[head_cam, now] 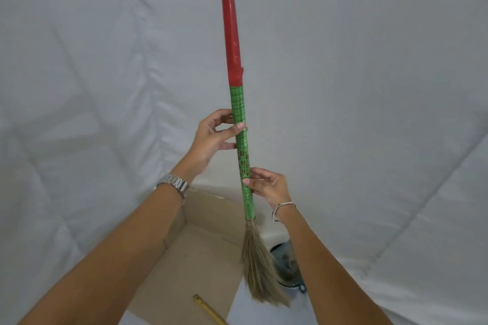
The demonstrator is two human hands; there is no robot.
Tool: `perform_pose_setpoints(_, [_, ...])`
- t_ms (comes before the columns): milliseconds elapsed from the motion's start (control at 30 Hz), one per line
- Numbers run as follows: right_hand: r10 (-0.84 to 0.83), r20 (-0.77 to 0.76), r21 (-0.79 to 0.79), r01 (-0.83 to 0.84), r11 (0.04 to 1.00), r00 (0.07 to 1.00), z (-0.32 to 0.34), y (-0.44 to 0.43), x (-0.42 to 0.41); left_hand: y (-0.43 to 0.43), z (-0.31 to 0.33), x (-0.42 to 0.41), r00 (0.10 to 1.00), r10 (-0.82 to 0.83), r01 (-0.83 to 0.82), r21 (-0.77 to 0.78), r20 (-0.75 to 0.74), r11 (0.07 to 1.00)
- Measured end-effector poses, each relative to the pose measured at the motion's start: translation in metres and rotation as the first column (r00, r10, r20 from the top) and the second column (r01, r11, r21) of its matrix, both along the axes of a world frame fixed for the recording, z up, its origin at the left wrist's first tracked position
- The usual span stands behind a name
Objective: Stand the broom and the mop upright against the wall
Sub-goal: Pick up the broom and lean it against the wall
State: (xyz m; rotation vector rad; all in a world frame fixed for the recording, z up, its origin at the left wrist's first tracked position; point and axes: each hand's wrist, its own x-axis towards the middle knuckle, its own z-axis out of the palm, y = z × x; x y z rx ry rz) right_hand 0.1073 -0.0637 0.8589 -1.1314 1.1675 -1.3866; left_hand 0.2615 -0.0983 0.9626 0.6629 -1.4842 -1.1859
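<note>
The broom [239, 124] stands almost vertical at the centre of the view, its red upper handle running off toward 12 o'clock and its straw bristles [260, 269] fanning down toward 6 o'clock, in front of a white cloth-covered wall [92, 60]. The left hand [214, 140] sits on the green-wrapped part of the handle from the 9 o'clock side, thumb across the front and fingers lightly curled, more a steadying pinch than a full grasp. The right hand [269, 187] touches the handle lower down from the 3 o'clock side with loosely spread fingertips, just above the bristle binding. A cardboard sheet [190, 258] lies on the floor at about 7 o'clock, a yellow stick end [208, 310] pokes in near 6 o'clock, and a dark round object [286, 261] sits behind the bristles; I cannot tell whether either belongs to the mop. To finish this step well, I judge the bristle tips should rest firmly on the floor, the top lean slightly into the wall, and both hands let go gently together, ready to catch a slide.
</note>
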Motion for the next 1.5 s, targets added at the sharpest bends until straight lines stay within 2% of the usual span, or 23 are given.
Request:
perform_pose_setpoints(100, [0.024,-0.022,-0.021,-0.024,0.999,0.999,0.009,-0.02,0.034,-0.014,0.006,0.033,1.0,0.018,-0.018,0.008,-0.007,1.0])
perform_pose_setpoints(233, [0.005,-0.096,-0.014,-0.006,1.0,0.995,-0.002,-0.053,0.063,-0.043,0.002,0.063,0.997,-0.043,0.039,0.057,0.071,0.998])
perform_pose_setpoints(467, [0.034,-0.165,0.03,-0.029,0.999,0.986,-0.039,-0.14,0.115,-0.13,-0.038,0.11,0.99,-0.015,-0.004,0.132,0.142,0.991])
perform_pose_setpoints(633, [0.037,-0.082,0.093,-0.03,0.995,0.996,-0.069,-0.225,0.16,-0.217,-0.066,0.149,0.989,0.044,-0.072,0.192,0.144,0.979])
perform_pose_setpoints(900, [0.018,-0.067,0.208,-0.003,0.978,0.998,-0.127,-0.339,0.229,-0.334,-0.132,0.218,0.99,0.085,-0.119,0.325,0.116,0.938])
perform_pose_setpoints(1133, [-0.164,-0.133,0.288,0.196,0.937,0.977,-0.209,-0.445,0.285,-0.461,-0.214,0.265,0.997,-0.016,-0.019,0.431,0.076,0.902])
perform_pose_setpoints(1333, [-0.275,-0.283,0.29,0.355,0.889,0.919,-0.305,-0.522,0.327,-0.543,-0.308,0.285,1.0,0.016,-0.021,0.489,0.014,0.872])
perform_pose_setpoints(1500, [-0.297,-0.353,0.284,0.404,0.87,0.887,-0.365,-0.57,0.346,-0.586,-0.366,0.294,0.997,0.073,-0.055,0.495,-0.017,0.867])
